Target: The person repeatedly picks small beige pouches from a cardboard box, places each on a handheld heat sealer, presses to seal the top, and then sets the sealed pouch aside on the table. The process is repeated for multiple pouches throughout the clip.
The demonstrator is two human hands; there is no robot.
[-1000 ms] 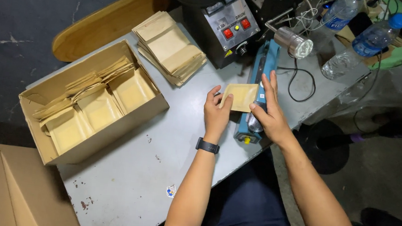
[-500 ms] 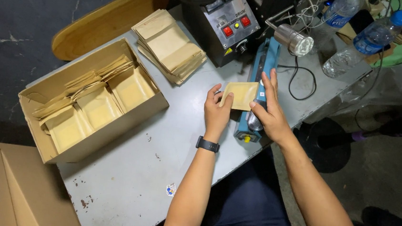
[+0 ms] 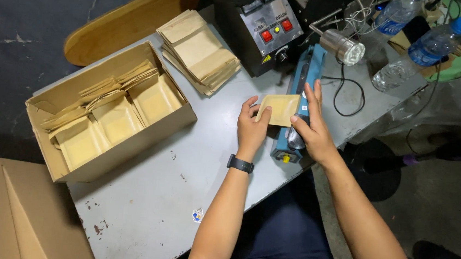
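grey metal table point(image 3: 143, 194), scuffed, rust spots near the front edge, small sticker on it. plain cardboard box point(image 3: 9, 222) at the near left corner, off the table.

left hand point(image 3: 251, 127), black watch point(image 3: 240, 163) on the wrist, grips the left edge of a small kraft paper pouch point(image 3: 279, 108), thumb on top, fingers curled under. right hand point(image 3: 311, 131) lies flat over the blue heat sealer point(image 3: 298, 99), palm pressing its arm, fingers stretched out along it, thumb touching the pouch's right edge. the pouch sits level, its right end at the sealer bar, between both hands.

left of the hands, an open cardboard box point(image 3: 102, 152) holds rows of similar pouches, some flat, some standing on edge along the back wall. beyond it a loose stack of flat kraft pouches point(image 3: 198, 50) lies on the table, just beside a black machine with red buttons point(image 3: 250, 16).

far right: a metal cylinder point(image 3: 342, 46) with a black cable, two clear plastic water bottles point(image 3: 417, 51) with blue caps, tangled wires. far left, a curved wooden board point(image 3: 124, 22) against dark floor.
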